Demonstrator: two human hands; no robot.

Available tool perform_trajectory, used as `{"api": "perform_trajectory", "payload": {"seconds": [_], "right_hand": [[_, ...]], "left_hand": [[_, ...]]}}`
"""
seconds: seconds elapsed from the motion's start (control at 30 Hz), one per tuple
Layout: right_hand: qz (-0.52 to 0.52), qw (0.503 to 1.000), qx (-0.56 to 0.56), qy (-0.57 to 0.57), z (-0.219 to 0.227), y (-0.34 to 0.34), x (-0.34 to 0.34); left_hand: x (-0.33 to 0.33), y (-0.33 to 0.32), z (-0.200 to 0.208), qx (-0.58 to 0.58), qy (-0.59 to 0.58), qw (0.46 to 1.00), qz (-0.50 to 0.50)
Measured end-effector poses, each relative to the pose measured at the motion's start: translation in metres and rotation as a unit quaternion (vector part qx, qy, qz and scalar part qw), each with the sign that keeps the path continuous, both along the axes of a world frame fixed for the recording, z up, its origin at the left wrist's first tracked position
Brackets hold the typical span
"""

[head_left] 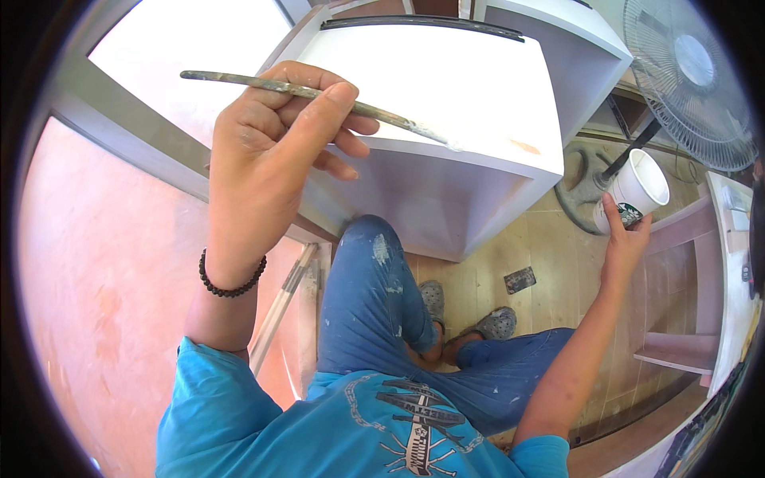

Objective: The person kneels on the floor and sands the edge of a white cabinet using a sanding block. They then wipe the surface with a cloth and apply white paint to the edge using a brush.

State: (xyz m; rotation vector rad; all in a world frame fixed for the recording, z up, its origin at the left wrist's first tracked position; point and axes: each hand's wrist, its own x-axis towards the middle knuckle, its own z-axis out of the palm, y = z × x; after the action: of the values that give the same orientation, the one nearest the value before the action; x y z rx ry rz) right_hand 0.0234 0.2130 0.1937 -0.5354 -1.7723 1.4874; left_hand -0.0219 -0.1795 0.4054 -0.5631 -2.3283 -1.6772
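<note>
My left hand (271,151) pinches a thin paintbrush (374,113) between thumb and fingers, a dark beaded bracelet on the wrist. Its stained handle points to the left, and the white-coated bristles point right, at the front edge of a white cabinet top (446,76). Whether the bristles touch that surface, I cannot tell. Near that edge a small tan patch (524,146) shows on the white. Off to the right, my right hand (624,243) is wrapped round a white paper cup (644,179) with a green and black emblem. The cup's mouth tilts toward the upper right; its contents look white.
A standing fan (692,68) rises at the far right, its round base (575,187) on the wooden floor behind the cup. Another white cabinet (570,32) stands behind the first. A dark flat piece (519,280) lies near my shoes. Pale wooden framing (693,271) stands at right.
</note>
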Motion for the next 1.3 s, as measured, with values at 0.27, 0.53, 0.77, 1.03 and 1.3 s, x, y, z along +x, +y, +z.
{"api": "perform_trajectory", "payload": {"seconds": [0.27,0.53,0.77,1.03,1.3], "right_hand": [[0.001,1.000,-0.004,-0.006,-0.006,0.004,-0.001],[0.009,1.000,-0.013,0.009,-0.008,0.013,0.012],[0.031,0.979,0.184,0.080,0.017,-0.028,0.017],[0.068,0.922,0.352,0.147,0.017,-0.025,0.036],[0.066,0.887,0.414,0.195,0.015,-0.029,0.041]], "left_hand": [[0.002,-0.037,0.013,-0.029,0.016,0.998,0.061],[0.006,-0.074,0.028,-0.049,0.053,0.989,0.125],[0.047,-0.071,-0.022,0.103,0.255,0.958,0.077],[0.075,0.052,-0.080,-0.019,0.179,0.954,-0.241],[0.095,0.100,-0.093,0.071,0.092,0.978,-0.174]]}}
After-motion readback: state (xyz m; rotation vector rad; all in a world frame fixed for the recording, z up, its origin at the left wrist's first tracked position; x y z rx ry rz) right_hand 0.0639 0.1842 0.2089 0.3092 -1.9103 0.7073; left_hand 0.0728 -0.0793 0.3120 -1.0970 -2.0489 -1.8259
